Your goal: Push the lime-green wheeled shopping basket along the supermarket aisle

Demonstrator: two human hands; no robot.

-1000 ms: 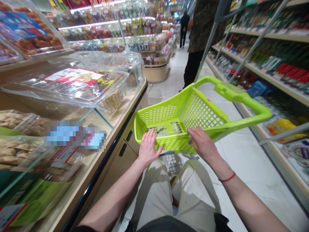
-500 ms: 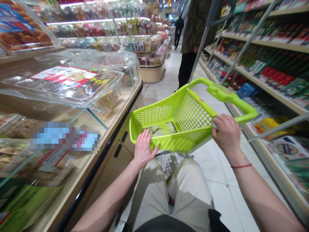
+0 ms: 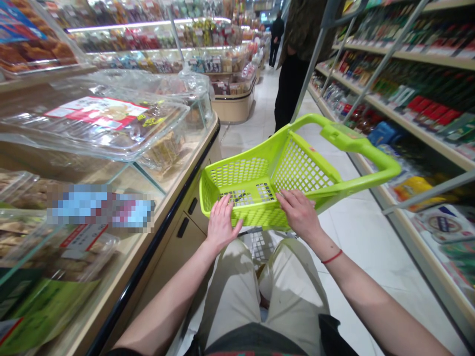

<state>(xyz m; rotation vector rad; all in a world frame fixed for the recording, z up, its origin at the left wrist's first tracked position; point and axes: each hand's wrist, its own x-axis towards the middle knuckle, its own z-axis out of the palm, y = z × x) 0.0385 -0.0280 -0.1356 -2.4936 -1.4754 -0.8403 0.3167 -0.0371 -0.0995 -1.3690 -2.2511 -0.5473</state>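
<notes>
A bright green plastic shopping cart (image 3: 260, 217) with latticed walls stands crosswise before my knees, its looped handle to the right. Its basket looks empty. My left hand (image 3: 223, 222) grips the near rim toward the left end, fingers over the edge and thumb on the outer side. Further right along that same rim, my right hand (image 3: 302, 216) is closed with its fingertips curled over the edge. A red cord circles the right wrist.
On the left, a display counter (image 3: 213, 129) carries clear packs of food (image 3: 92, 118). Shelves of packaged goods (image 3: 438, 113) line the right side, behind slanting metal bars. A person in dark trousers (image 3: 291, 91) stands just beyond the cart, another (image 3: 276, 37) farther down the aisle.
My right hand has moved left along the near rim, from beside the handle to the middle of the basket. My left hand has kept its place on the rim.
</notes>
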